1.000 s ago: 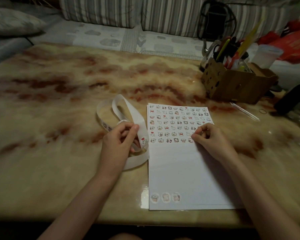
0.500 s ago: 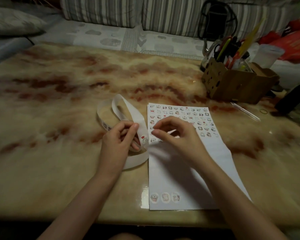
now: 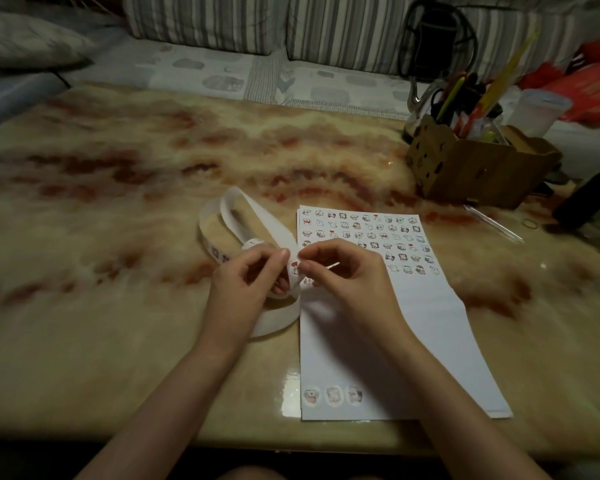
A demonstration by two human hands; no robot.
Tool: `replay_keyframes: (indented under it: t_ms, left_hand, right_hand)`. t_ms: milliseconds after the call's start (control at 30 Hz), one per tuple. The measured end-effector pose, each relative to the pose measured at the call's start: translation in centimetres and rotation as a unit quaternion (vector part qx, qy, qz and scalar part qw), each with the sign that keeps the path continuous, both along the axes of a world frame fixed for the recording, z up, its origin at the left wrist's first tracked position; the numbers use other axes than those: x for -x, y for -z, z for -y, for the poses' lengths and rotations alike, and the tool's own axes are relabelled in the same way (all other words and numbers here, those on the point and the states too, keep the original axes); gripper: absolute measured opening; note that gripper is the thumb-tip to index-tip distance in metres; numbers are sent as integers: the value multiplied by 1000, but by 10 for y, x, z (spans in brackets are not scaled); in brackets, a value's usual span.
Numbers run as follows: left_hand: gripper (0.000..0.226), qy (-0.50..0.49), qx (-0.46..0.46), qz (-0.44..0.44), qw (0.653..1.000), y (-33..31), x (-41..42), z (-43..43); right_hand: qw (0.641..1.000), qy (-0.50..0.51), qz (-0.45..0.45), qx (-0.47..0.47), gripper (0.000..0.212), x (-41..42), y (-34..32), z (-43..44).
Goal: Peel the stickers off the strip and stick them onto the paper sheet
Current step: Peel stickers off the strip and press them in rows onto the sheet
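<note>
Tabletop (image 3: 118, 237), glossy, marbled cream and rust. Paper sheet (image 3: 430, 341), white, lying flat near the front edge, right of centre; its far end carries rows of small cartoon stickers (image 3: 361, 233), and three larger round stickers (image 3: 333, 396) sit in a row at its near left corner. Strip (image 3: 257, 216), white, long, curled in loose loops on the tabletop just left of the sheet, its near end lifted up between the two hands. Left hand (image 3: 246, 285), fingers curled round the raised part of the strip, thumb on top. Right hand (image 3: 354, 289), over the sheet's left edge, fingers curled, thumb and forefinger tips pinched at the edge of a red-marked sticker (image 3: 294, 268) on the strip; the two hands almost touch. Cardboard box (image 3: 465, 168), far right, filled with pens and other tools. Rubber band (image 3: 530, 223) near the box. Sofa (image 3: 205, 22), striped cushions, behind the tabletop.
</note>
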State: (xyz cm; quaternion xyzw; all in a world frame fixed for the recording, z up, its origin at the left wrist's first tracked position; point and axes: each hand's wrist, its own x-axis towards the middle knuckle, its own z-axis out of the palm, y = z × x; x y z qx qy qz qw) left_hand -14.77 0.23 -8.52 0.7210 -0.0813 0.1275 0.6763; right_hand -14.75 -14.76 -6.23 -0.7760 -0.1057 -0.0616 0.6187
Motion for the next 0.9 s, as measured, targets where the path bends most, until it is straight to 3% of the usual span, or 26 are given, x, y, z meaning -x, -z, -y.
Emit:
replay_keyframes:
  t_ms: [367,700,900]
  left_hand:
    - [10,3,-27,1,1000,-1,1,1]
    - [12,-26,-36,-12,999,3,-1,0]
    - [15,-32,-30,-28,999,4,-2,0]
  right_hand:
    - [1000,7,14,10,8,0,4,3]
    - [991,-10,80,107,3,6,8,5]
    - [997,-26,49,56,11,11,-5,18]
